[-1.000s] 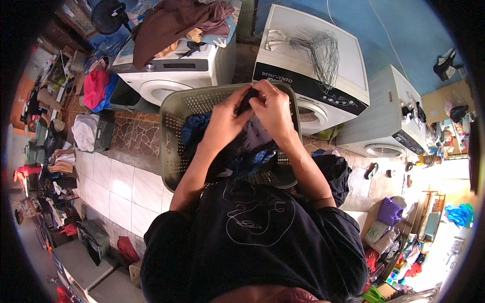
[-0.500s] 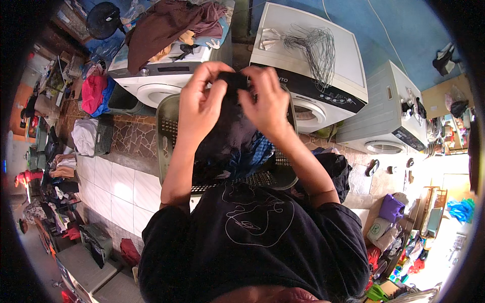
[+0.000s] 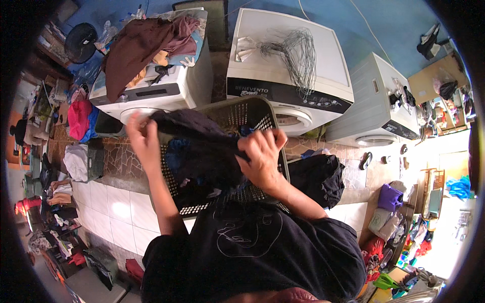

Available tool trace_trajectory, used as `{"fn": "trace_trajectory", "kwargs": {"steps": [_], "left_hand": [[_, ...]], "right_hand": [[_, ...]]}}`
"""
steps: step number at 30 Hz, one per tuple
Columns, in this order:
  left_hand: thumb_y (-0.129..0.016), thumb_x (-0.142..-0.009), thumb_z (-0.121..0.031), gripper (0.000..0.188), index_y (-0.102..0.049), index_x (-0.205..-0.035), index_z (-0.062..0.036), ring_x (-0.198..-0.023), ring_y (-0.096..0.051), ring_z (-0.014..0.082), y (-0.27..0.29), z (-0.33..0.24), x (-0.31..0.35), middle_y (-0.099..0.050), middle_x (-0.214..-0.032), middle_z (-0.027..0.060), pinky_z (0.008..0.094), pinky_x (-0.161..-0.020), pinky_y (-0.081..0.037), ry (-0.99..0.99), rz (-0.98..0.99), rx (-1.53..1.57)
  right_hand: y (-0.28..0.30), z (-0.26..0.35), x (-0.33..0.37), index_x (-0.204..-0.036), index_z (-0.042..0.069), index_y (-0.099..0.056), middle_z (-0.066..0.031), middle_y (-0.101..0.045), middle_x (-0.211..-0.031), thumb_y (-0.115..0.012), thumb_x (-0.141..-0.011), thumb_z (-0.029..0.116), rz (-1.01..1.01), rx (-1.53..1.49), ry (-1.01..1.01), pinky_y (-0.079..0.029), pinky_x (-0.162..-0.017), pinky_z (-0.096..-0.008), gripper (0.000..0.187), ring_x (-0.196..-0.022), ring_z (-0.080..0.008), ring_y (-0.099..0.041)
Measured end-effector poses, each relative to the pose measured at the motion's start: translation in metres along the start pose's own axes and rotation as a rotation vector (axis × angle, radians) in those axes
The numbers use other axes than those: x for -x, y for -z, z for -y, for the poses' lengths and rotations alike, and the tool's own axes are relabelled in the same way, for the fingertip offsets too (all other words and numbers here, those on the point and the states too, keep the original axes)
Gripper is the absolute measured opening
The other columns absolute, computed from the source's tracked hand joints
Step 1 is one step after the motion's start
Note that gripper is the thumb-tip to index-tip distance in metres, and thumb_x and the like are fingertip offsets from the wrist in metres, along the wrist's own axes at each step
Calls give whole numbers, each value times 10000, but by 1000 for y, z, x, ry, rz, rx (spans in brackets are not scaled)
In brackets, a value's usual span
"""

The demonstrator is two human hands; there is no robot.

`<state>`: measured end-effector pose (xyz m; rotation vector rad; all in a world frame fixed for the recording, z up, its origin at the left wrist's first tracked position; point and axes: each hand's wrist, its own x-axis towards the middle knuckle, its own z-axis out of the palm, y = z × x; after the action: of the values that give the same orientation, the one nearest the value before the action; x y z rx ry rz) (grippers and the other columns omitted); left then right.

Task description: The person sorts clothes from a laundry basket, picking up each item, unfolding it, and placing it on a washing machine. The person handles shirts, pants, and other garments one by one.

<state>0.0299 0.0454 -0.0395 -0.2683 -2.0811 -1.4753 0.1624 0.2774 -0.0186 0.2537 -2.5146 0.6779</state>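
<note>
A dark garment (image 3: 194,125) is stretched sideways between my hands, above a grey-green plastic laundry basket (image 3: 260,110). My left hand (image 3: 144,139), slightly blurred, pinches its left end. At the other end, my right hand (image 3: 263,156) is closed round the cloth, knuckles up. More dark and blue clothes (image 3: 177,154) fill the basket under the garment and partly hide its bottom. The garment's exact kind cannot be made out.
Beyond the basket stand a washing machine (image 3: 202,86) piled with a brown cloth (image 3: 134,50), another (image 3: 242,65) bearing a bundle of wire hangers (image 3: 300,60), and a third machine (image 3: 353,101) farther right. Black clothes (image 3: 321,177) lie right of the basket; a smaller basket (image 3: 95,164) stands left.
My hands have come down and moved apart, the left one leftward. The dark cloth, bunched between my fingers before, is now spread out between them. The view has shifted somewhat.
</note>
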Motion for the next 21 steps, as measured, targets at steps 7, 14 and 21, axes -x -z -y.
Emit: {"fn": "trace_trajectory", "kwargs": {"steps": [7,14,21], "left_hand": [[-451,-787,-74,258,-502,-1039,-59,-760,-529,132,-57,135,138,-544,-948,41,285,-635,-474,1188,486,409],[-535,-777,-186,432,-324,-1153,-153,-951,-457,187,-91,155,196,-452,-1088,61,412,-710,-412,1216,525,223],[-481,-801,-48,307,-433,-1098,-109,-554,-485,165,-82,147,182,-503,-709,70,277,-543,-414,575,659,-126]], "right_hand": [[-77,-114,28,-950,74,-557,-59,-611,-770,-519,-745,82,1446,-953,-96,-458,-624,-306,208,-706,-167,-592],[-78,-350,-159,-833,51,-623,-149,-608,-766,-546,-772,156,-148,-76,-372,-454,-607,-341,143,-701,-252,-605],[-111,-445,-241,-1001,244,-605,-101,-432,-1130,-548,-761,206,64,473,-508,-424,-817,-442,249,-1068,-301,-432]]}}
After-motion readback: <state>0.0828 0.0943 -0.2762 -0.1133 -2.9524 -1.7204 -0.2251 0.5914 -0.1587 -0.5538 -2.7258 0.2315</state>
